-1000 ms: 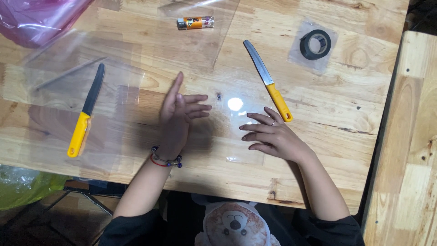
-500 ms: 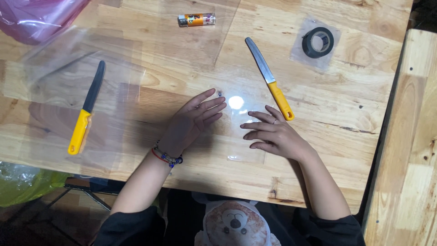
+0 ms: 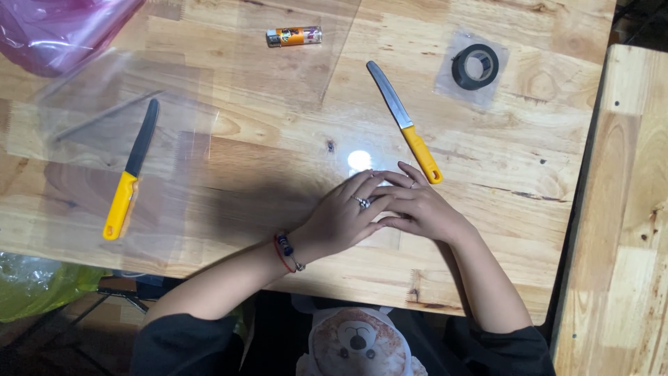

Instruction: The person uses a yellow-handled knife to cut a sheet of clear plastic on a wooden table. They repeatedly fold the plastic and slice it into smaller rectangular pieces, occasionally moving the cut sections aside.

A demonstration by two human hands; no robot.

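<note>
My left hand (image 3: 341,216) lies flat on the wooden table (image 3: 278,125), its fingers laid over the fingers of my right hand (image 3: 424,209). Both hands rest on a clear plastic sheet (image 3: 209,174) and hold nothing. A ring sits on a left finger and a beaded bracelet on the left wrist. Just beyond my right fingertips lies a yellow-handled knife (image 3: 406,123), its blade pointing away to the upper left. A second yellow-handled knife (image 3: 131,173) with a dark blade lies far to the left.
An orange lighter (image 3: 294,36) lies at the far edge. A roll of black tape (image 3: 475,66) sits on a small clear piece at the upper right. A pink plastic bag (image 3: 56,28) is at the upper left. Another wooden surface (image 3: 626,223) adjoins on the right.
My left hand turned from edge-up to flat and slid right until it lies over my right fingers. The right hand stayed almost still.
</note>
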